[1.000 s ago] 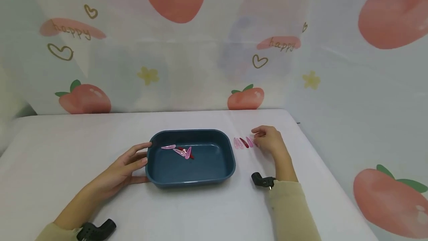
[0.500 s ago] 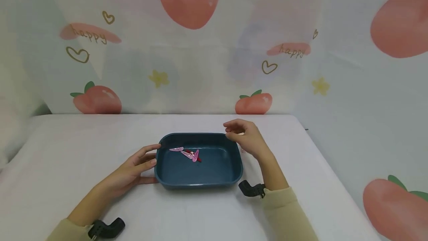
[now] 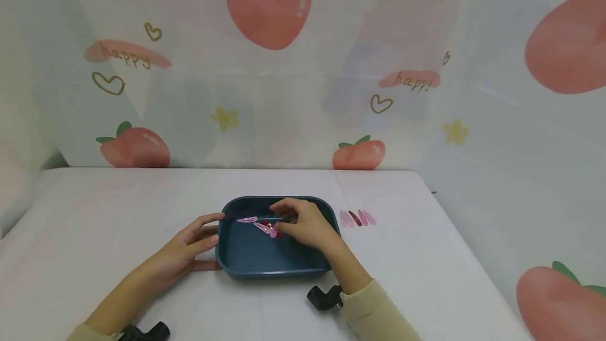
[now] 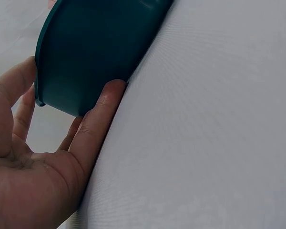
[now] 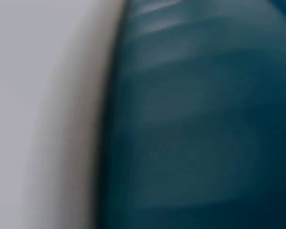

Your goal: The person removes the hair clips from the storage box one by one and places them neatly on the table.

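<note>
A dark blue tray (image 3: 303, 273) with rounded corners sits on the white table. My left hand (image 3: 182, 251) rests against its left end, fingers spread with tips at the rim and side; in the left wrist view, straight fingers (image 4: 97, 117) touch the tray wall (image 4: 81, 57). Inside lie several snap hair clips: a pink one (image 3: 247, 220) at the left, another pink one (image 3: 262, 228), and pink and red ones overlapping beside it. My right hand (image 3: 305, 225) reaches into the tray, thumb tip right at the overlapping clips, its other fingers held apart from the thumb.
On the table right of the tray lies a row of several hair clips, pink ones (image 3: 366, 217) and a red one (image 3: 355, 218) between them. A fruit-printed cloth (image 3: 293, 109) hangs behind the table. The right wrist view is blurred, showing mainly the tray (image 5: 195, 119).
My right hand has moved left from the row of clips on the table, over the tray's rim and into the tray. My left hand stays at the tray's left end.
</note>
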The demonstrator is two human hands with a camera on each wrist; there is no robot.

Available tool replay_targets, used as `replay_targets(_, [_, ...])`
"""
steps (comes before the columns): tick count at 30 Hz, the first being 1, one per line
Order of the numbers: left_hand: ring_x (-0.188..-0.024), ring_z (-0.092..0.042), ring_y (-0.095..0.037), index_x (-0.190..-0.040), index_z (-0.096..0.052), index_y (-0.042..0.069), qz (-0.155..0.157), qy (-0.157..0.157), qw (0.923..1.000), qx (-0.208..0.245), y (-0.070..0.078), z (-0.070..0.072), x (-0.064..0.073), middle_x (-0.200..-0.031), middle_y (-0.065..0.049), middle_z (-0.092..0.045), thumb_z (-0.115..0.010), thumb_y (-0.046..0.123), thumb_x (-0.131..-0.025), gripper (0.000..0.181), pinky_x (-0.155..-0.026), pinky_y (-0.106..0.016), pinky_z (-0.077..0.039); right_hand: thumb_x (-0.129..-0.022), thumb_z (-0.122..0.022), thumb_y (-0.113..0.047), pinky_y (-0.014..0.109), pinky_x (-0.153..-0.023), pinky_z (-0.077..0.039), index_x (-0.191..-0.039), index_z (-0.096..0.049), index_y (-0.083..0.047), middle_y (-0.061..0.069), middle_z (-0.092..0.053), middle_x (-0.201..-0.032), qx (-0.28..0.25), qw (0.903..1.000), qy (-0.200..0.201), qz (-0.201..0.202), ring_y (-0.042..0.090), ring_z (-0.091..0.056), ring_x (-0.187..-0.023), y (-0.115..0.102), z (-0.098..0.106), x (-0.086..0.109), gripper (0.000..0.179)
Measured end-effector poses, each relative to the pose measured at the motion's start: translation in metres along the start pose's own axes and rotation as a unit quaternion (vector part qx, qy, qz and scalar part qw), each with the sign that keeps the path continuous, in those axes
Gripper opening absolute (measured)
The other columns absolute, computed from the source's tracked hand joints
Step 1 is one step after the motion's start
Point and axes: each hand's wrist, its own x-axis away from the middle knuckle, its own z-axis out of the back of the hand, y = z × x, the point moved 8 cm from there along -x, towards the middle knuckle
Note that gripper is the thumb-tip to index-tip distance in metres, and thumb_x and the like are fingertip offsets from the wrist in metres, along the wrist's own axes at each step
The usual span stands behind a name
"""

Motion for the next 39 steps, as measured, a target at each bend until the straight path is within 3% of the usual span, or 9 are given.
replay_targets(5, [-0.138,-0.038,-0.039,-0.155,-0.030,0.023,0.002,0.000,1.0000,-0.005,0.000,0.000,0.003,-0.159,-0.022,-0.021,-0.055,0.020,-0.104,0.057,-0.092,-0.057,-0.054,-0.086,-0.078,-0.017,0.037,-0.092,-0.055,-0.120,-0.070,-0.015,0.001,-0.072,-0.116,0.073,0.9973,-0.002,-0.010,0.017,-0.065,-0.103,0.003,-0.010,0.001,0.035])
replay_targets(9, [-0.139,-0.036,-0.041,-0.155,-0.029,0.023,0.006,0.003,1.0000,0.000,-0.001,0.001,0.006,-0.159,-0.022,-0.020,-0.054,0.020,-0.104,0.057,-0.092,-0.057,-0.054,-0.084,-0.081,-0.020,0.035,-0.085,-0.053,-0.118,-0.071,-0.016,0.000,-0.072,-0.107,0.104,0.9943,-0.019,-0.005,0.016,-0.062,-0.095,0.001,-0.015,0.003,0.036])
replay_targets(16, [-0.138,-0.036,-0.042,-0.155,-0.028,0.023,0.008,0.005,1.0000,-0.001,-0.001,0.000,0.009,-0.159,-0.022,-0.019,-0.053,0.020,-0.105,0.056,-0.093,-0.056,-0.054,-0.081,-0.084,-0.023,0.036,-0.086,-0.053,-0.113,-0.072,-0.017,-0.001,-0.071,-0.101,0.118,0.9919,-0.047,-0.007,0.016,-0.063,-0.094,-0.001,-0.021,0.004,0.035])
replay_targets(23, [-0.140,-0.034,-0.044,-0.154,-0.031,0.025,0.013,0.014,0.9998,-0.003,-0.001,0.001,0.007,-0.159,-0.020,-0.021,-0.055,0.022,-0.104,0.056,-0.092,-0.056,-0.055,-0.081,-0.084,-0.021,0.030,-0.080,-0.054,-0.110,-0.073,-0.018,-0.005,-0.070,-0.093,0.154,0.9870,-0.046,-0.012,0.011,-0.062,-0.086,0.002,-0.020,0.003,0.030])
replay_targets(29, [-0.140,-0.034,-0.045,-0.155,-0.030,0.023,0.018,0.016,0.9997,-0.008,-0.001,0.000,0.007,-0.159,-0.021,-0.022,-0.055,0.023,-0.104,0.057,-0.092,-0.056,-0.055,-0.081,-0.083,-0.022,0.029,-0.076,-0.053,-0.109,-0.074,-0.016,-0.004,-0.069,-0.093,0.152,0.9867,-0.055,-0.017,0.010,-0.059,-0.081,0.004,-0.022,0.004,0.029])
replay_targets(33, [-0.140,-0.033,-0.045,-0.155,-0.030,0.024,0.018,0.017,0.9997,-0.009,-0.001,0.001,0.005,-0.159,-0.020,-0.022,-0.055,0.022,-0.104,0.056,-0.092,-0.056,-0.055,-0.080,-0.085,-0.029,0.028,-0.075,-0.052,-0.112,-0.073,-0.017,-0.004,-0.069,-0.094,0.149,0.9862,-0.064,-0.034,0.010,-0.060,-0.080,0.007,-0.021,0.004,0.036])
replay_targets(39, [-0.140,-0.032,-0.045,-0.155,-0.030,0.023,0.010,0.012,0.9998,-0.009,0.002,0.001,0.003,-0.159,-0.020,-0.022,-0.055,0.021,-0.104,0.056,-0.092,-0.056,-0.055,-0.078,-0.086,-0.023,0.026,-0.068,-0.049,-0.115,-0.072,-0.017,-0.001,-0.063,-0.092,0.151,0.9854,-0.053,-0.058,0.011,-0.056,-0.074,0.011,-0.014,0.003,0.039])
